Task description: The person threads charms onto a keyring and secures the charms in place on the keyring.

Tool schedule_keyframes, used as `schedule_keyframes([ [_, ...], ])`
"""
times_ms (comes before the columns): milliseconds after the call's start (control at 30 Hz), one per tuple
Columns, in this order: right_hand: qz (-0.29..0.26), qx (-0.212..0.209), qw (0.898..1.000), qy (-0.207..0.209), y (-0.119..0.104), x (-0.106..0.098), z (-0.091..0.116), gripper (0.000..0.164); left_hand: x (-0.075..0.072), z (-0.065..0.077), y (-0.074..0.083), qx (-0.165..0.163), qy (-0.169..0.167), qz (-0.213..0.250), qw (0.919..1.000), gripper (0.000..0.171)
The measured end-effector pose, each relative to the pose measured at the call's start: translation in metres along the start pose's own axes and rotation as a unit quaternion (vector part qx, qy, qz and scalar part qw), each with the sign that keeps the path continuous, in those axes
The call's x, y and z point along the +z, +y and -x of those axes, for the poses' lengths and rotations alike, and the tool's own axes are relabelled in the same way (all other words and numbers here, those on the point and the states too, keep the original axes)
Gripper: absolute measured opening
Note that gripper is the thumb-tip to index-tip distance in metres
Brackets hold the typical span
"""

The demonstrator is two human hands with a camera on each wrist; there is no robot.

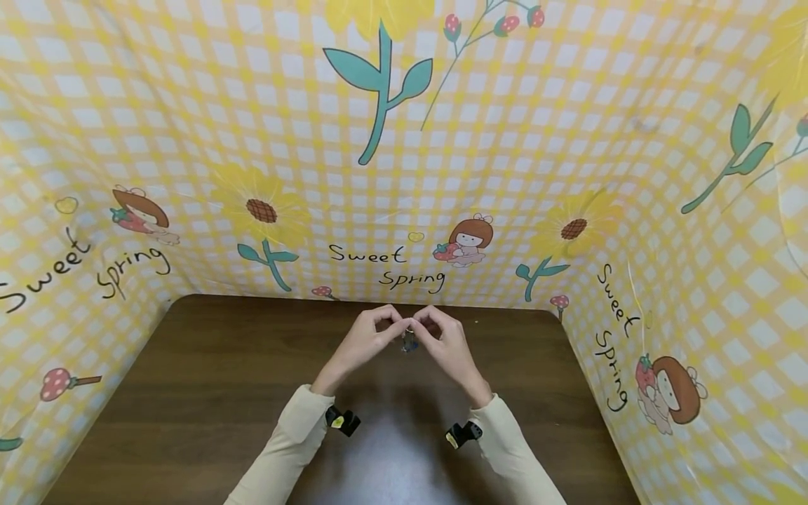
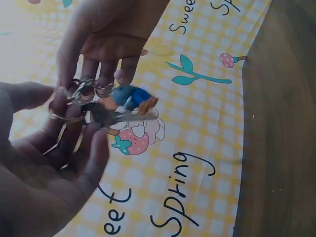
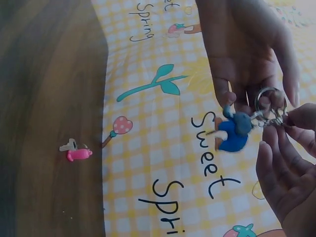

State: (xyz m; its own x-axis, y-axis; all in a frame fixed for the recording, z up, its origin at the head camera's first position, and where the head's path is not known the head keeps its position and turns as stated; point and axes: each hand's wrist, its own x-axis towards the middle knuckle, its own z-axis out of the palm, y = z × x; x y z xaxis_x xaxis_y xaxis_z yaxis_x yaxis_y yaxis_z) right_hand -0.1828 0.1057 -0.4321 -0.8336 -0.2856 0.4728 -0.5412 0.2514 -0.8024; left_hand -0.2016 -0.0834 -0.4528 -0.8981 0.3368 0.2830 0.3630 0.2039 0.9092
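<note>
Both hands meet above the table's far part in the head view, fingertips close together, with a small keychain (image 1: pixel 409 344) hanging beneath them. My left hand (image 1: pixel 368 341) pinches a metal key ring (image 2: pixel 63 119), and a key (image 2: pixel 129 117) on it points away from the fingers, blurred. Opposite, my right hand (image 1: pixel 445 342) pinches the chain (image 3: pixel 276 118) by the ring. From that chain dangles a small blue figure (image 3: pixel 233 138) with a grey-blue head and orange-brown parts. Fingers partly cover where ring and chain join.
A pink figure (image 3: pixel 79 154) with a key (image 3: pixel 67 145) lies on the brown wooden table (image 3: pixel 44 197) in the right wrist view. Yellow checked cloth (image 1: pixel 391 189) walls the table at the back and sides. A black camera (image 1: pixel 343 419) is strapped on each wrist.
</note>
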Motion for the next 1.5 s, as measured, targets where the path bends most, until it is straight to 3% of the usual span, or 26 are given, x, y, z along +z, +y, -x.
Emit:
schedule_keyframes([
  [233, 0.009, 0.016, 1.0, -0.001, 0.033, 0.007, 0.001, 0.008, 0.0, -0.001, -0.002, 0.012, 0.001, 0.0, 0.9999, 0.025],
  [500, -0.027, 0.005, 1.0, -0.003, 0.036, 0.007, -0.004, 0.008, 0.0, 0.0, -0.003, 0.041, 0.04, 0.044, 0.9974, 0.024],
  [633, -0.056, 0.025, 0.998, 0.001, 0.044, 0.008, 0.0, 0.009, 0.0, 0.002, -0.004, 0.055, 0.032, 0.064, 0.9959, 0.023],
  [767, -0.092, 0.054, 0.994, 0.0, 0.053, 0.007, 0.007, 0.011, 0.002, 0.003, -0.006, 0.039, 0.001, 0.063, 0.9972, 0.023],
  [900, -0.12, 0.07, 0.99, -0.013, 0.057, 0.005, 0.011, 0.013, 0.003, 0.003, -0.011, 0.005, -0.009, 0.053, 0.9985, 0.024],
  [1133, -0.113, 0.066, 0.991, -0.01, 0.06, 0.002, 0.009, 0.012, 0.005, 0.005, -0.018, -0.05, 0.003, 0.059, 0.997, 0.015],
  [1333, -0.1, 0.079, 0.992, -0.002, 0.058, 0.005, 0.006, 0.011, 0.004, 0.005, -0.018, -0.059, 0.044, 0.069, 0.9949, 0.015],
  [1500, -0.082, 0.102, 0.991, 0.003, 0.061, 0.007, 0.005, 0.012, 0.001, 0.006, -0.02, -0.064, 0.05, 0.07, 0.9942, 0.013],
])
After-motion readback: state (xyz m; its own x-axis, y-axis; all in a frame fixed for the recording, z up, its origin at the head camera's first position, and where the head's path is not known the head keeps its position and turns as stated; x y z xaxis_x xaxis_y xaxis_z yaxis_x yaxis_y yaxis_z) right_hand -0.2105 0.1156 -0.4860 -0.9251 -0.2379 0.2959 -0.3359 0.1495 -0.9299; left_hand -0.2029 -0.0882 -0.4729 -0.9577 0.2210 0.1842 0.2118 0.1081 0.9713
